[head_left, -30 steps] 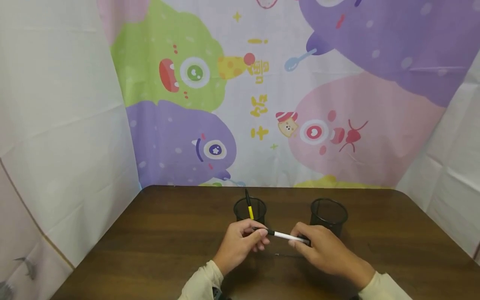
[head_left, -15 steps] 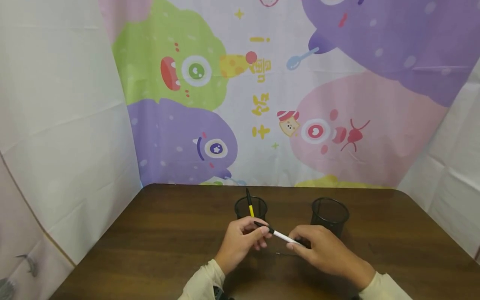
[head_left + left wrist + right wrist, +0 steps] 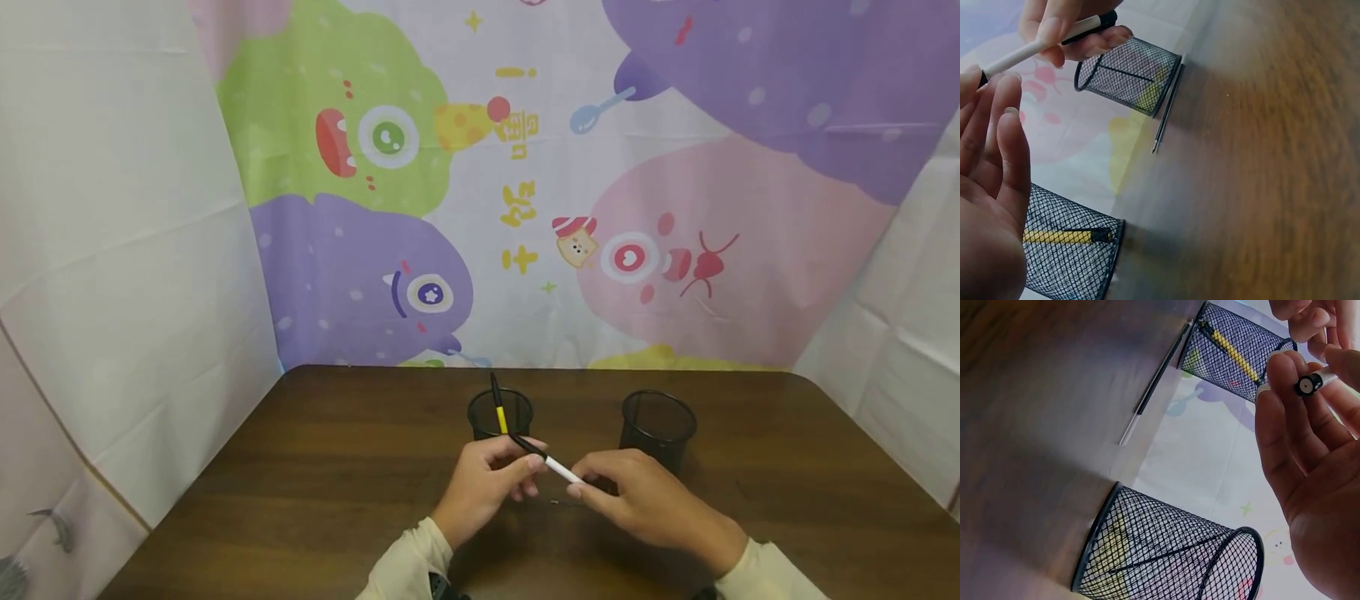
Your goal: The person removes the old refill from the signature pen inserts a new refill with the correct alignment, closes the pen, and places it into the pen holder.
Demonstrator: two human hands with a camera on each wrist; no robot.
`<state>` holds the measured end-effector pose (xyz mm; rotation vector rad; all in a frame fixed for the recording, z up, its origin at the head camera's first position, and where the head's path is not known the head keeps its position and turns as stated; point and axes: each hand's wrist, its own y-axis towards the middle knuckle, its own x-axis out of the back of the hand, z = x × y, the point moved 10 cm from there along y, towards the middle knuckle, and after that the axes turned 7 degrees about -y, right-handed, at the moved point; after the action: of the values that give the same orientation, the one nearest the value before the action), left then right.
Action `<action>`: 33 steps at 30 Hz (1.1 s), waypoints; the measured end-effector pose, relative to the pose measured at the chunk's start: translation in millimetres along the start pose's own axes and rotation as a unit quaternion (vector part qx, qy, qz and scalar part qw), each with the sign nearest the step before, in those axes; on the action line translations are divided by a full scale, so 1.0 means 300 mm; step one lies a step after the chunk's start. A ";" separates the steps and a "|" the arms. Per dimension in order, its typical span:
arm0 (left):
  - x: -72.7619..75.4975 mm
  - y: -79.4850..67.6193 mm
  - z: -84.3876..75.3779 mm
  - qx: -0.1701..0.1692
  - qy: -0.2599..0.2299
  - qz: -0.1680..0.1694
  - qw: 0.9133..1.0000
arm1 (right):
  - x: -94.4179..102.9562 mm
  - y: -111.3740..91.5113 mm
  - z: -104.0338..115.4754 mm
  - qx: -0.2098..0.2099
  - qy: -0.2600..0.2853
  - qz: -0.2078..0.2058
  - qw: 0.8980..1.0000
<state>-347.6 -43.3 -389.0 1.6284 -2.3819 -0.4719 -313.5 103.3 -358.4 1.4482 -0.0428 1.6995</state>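
A white-barrelled pen with black ends slants between my two hands. My left hand pinches its black front part between thumb and fingers. With thumb and fingertips my right hand pinches the white barrel. The black tail end faces the camera in the right wrist view, with a small round opening in it. Below the hands, a thin dark pen refill with a metal tip lies on the table.
Two black mesh pen holders stand behind my hands. The left holder contains a yellow and black pen; the right holder is behind my right hand. A cartoon-printed cloth hangs at the table's back edge.
The pen has tilted more steeply, its front end rising. Its black tail, visible past my right thumb earlier, is now hidden by my right hand in the head view.
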 end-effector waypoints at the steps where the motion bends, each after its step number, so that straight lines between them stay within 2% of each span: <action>1: -0.001 -0.001 0.001 -0.001 0.006 0.000 1.000 | -0.001 -0.001 0.001 0.000 0.003 0.002 1.000; 5: -0.007 -0.001 0.005 -0.002 0.019 0.002 1.000 | -0.004 -0.003 0.002 -0.006 0.012 0.010 1.000; 11: -0.019 -0.003 0.012 -0.003 0.006 0.007 1.000 | -0.004 -0.003 0.007 -0.007 0.014 0.013 1.000; 22: 0.000 -0.004 0.003 -0.002 0.010 -0.007 1.000 | -0.014 -0.001 -0.006 -0.021 0.021 0.025 0.999; 33: 0.008 -0.009 0.002 -0.009 0.023 -0.020 0.999 | -0.023 -0.001 -0.013 -0.030 0.018 0.055 0.998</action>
<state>-346.3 -46.5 -390.6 1.6650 -2.3098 -0.4568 -316.6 101.6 -365.3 1.3941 -0.1548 1.7971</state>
